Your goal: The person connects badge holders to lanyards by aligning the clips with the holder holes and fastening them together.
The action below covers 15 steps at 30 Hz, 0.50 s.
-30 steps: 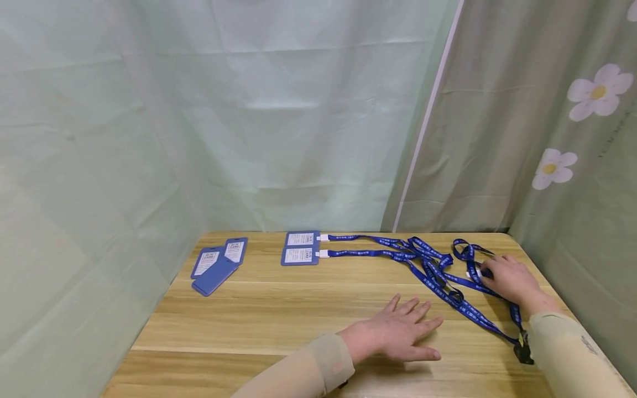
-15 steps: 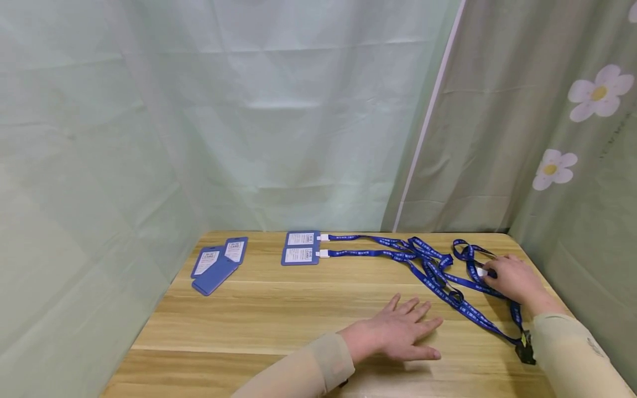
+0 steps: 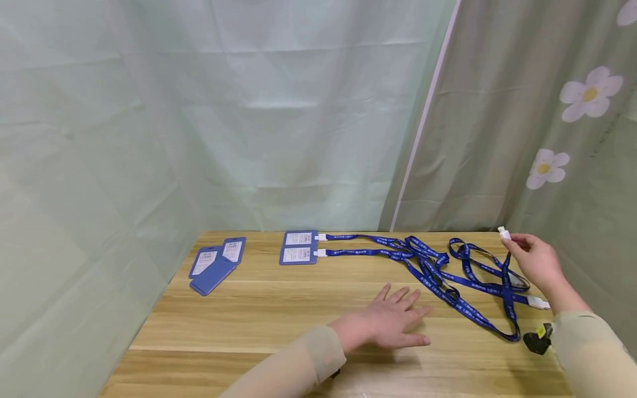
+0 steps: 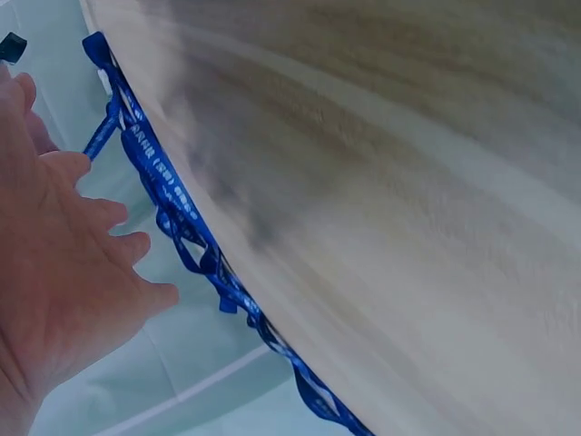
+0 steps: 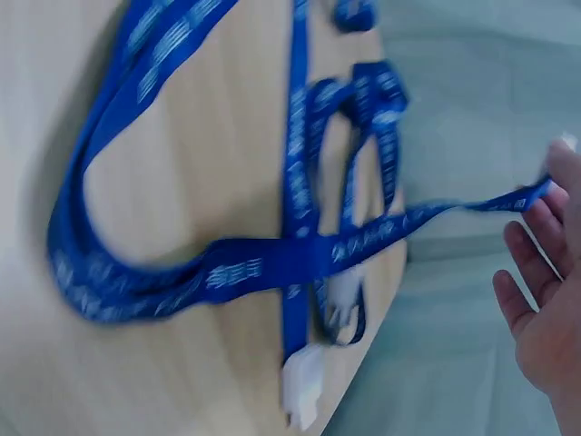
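My right hand (image 3: 539, 265) pinches the white clip (image 3: 505, 233) of a blue lanyard (image 3: 507, 293) between thumb and fingers, raised above the table's right side. From there the printed strap runs down to the tabletop, as the right wrist view also shows. Other blue lanyards (image 3: 428, 265) lie in tangled loops to the left of this hand. One loose white clip (image 3: 538, 302) rests below it. With fingers straight and spread, my left hand (image 3: 388, 320) is over the middle front of the table; whether it touches the wood I cannot tell.
Two blue card holders (image 3: 298, 247), joined to lanyards by white clips, lie side by side at the back. Several loose blue card holders (image 3: 214, 276) overlap at the left. A small black object (image 3: 537, 340) is beside the right sleeve. Curtains enclose the wooden table (image 3: 239, 326).
My right hand has lifted off the table with a lanyard's white clip, drawing its strap up. Another white clip has come into view. My left hand has shifted slightly left.
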Available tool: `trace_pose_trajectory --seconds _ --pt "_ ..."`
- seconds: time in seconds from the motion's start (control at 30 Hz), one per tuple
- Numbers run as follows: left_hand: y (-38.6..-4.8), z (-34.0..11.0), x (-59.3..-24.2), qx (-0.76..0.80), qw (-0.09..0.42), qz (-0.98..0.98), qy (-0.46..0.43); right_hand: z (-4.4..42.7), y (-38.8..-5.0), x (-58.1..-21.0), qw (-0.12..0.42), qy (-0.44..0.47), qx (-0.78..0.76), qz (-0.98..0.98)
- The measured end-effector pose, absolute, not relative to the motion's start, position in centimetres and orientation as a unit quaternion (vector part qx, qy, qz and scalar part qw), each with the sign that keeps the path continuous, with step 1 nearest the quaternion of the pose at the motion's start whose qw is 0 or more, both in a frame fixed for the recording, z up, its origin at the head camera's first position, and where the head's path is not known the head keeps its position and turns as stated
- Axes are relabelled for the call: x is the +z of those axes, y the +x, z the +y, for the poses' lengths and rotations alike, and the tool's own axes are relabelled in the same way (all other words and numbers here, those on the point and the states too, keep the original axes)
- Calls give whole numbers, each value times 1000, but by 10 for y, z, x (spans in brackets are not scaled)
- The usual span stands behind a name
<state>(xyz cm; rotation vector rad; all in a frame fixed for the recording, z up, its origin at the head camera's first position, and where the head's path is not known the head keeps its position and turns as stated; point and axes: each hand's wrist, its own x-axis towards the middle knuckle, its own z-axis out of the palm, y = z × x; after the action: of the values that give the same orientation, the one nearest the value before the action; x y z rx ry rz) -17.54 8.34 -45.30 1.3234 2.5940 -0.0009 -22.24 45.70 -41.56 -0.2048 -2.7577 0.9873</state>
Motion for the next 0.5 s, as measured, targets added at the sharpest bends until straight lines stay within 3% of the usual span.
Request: trace_pose_trajectory --seconds 0.27,0.5 --pt "-184 69 -442 10 98 893 439 448 -227 -380 215 -126 493 -834" --pt "-192 60 -427 19 88 899 429 438 -221 -327 282 -71 690 -662"
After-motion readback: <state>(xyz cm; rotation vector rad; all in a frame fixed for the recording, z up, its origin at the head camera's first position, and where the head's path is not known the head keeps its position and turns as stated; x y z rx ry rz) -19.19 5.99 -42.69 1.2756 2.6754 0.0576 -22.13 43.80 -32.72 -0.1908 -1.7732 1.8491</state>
